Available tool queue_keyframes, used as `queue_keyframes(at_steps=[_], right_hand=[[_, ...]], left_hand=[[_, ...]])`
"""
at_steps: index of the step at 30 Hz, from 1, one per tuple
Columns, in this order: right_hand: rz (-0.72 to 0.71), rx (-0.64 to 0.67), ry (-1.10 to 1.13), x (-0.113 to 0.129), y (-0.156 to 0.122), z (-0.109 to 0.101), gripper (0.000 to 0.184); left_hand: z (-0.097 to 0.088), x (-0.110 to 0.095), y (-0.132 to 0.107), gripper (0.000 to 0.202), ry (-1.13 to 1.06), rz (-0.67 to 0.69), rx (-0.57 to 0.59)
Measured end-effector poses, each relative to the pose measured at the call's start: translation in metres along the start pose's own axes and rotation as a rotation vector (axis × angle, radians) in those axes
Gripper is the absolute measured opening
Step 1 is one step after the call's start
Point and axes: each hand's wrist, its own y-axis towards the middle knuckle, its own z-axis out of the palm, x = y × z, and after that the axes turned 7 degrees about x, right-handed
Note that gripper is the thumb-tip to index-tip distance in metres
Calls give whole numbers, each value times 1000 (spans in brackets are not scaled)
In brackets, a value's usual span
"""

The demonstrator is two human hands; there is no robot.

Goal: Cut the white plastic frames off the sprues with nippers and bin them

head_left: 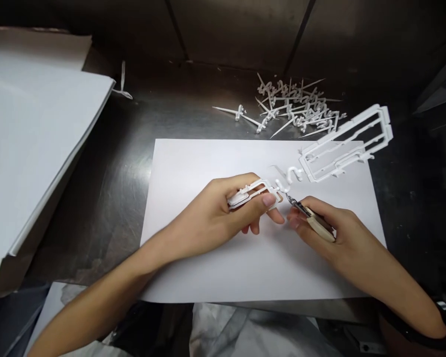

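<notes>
Between its thumb and fingers my left hand pinches one end of a white plastic moulded piece. Two slotted frames make up this piece, joined by a curvy runner. The larger frame sticks out to the upper right, above the paper, and the smaller one is partly hidden by my thumb. My right hand is closed around nippers with pale handles. Their metal tip is beside the runner, just right of my left fingertips; whether it touches the plastic I cannot tell.
A white paper sheet lies under my hands on a dark metal table. Behind it is a pile of white spiky runner scraps. At the left stands a large carton with white panels. A dark wall closes off the back.
</notes>
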Motion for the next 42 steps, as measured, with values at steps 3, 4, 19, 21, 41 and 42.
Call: queue_keyframes(at_steps=[3, 4, 19, 21, 41, 42], right_hand=[[6, 32, -10, 7, -1, 0, 23], [1, 37, -16, 8, 0, 0, 23], [13, 160, 45, 0, -3, -3, 35], [31, 160, 29, -1, -3, -3, 36], [34, 200, -7, -4, -6, -7, 37], [42, 213, -10, -3, -4, -7, 37]], left_hand=[[1, 4, 1, 30, -33, 1, 13], [1, 4, 1, 29, -46, 2, 18], [1, 7, 4, 13, -120, -21, 81], [1, 7, 3, 14, -111, -17, 72], [0, 8, 1, 16, -90, -65, 156], [0, 8, 2, 16, -77, -61, 154]])
